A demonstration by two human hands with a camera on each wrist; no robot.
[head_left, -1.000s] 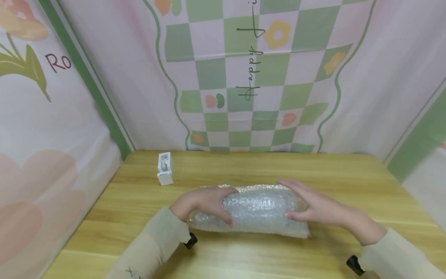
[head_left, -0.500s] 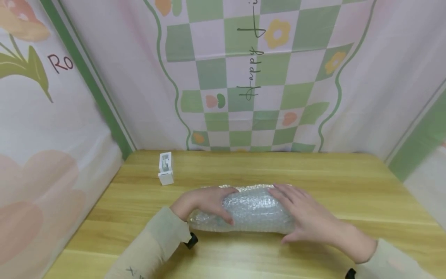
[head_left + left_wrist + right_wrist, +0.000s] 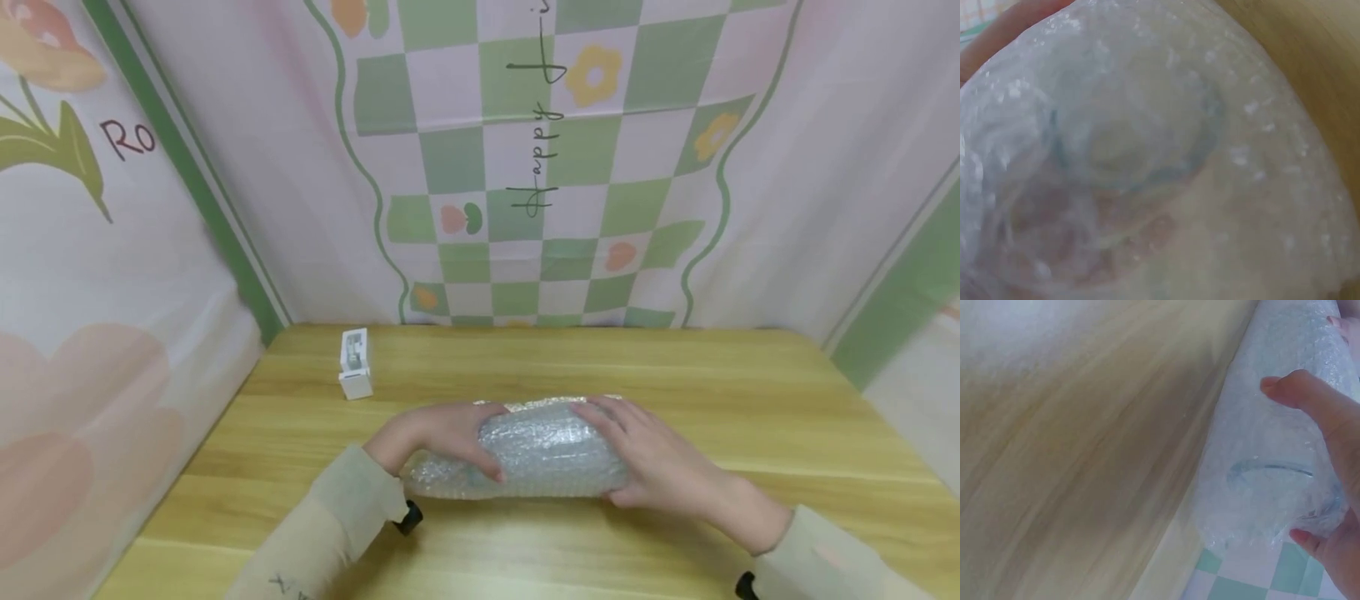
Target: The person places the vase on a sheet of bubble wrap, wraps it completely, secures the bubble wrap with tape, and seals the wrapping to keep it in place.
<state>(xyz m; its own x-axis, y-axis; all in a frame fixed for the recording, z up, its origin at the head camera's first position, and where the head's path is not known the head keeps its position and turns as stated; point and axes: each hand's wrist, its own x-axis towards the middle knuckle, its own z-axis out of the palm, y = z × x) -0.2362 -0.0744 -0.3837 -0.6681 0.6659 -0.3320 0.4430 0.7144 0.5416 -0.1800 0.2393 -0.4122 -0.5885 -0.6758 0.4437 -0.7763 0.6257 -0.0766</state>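
Observation:
A long roll of clear bubble wrap (image 3: 551, 454) lies crosswise on the wooden table, wrapped around something rounded. My left hand (image 3: 453, 433) grips its left part, thumb on the near side and fingers over the top. Round the right end curves my right hand (image 3: 652, 454), its thumb low at the front and fingers across the top. Through the film at the left end, the left wrist view shows a bluish glassy ring (image 3: 1166, 178). In the right wrist view a curved glass-like edge (image 3: 1272, 466) shows through the wrap (image 3: 1254, 431) near my right thumb and fingers.
A small white box (image 3: 356, 364) with something clear in it stands at the back left of the table (image 3: 600, 358). Behind the table hangs a checked green-and-white curtain (image 3: 517, 217), and another printed cloth (image 3: 112, 275) borders the left side.
My right hand has moved left onto the roll, and the wrap's loose corner at the lower right no longer shows. My left hand has stayed in place.

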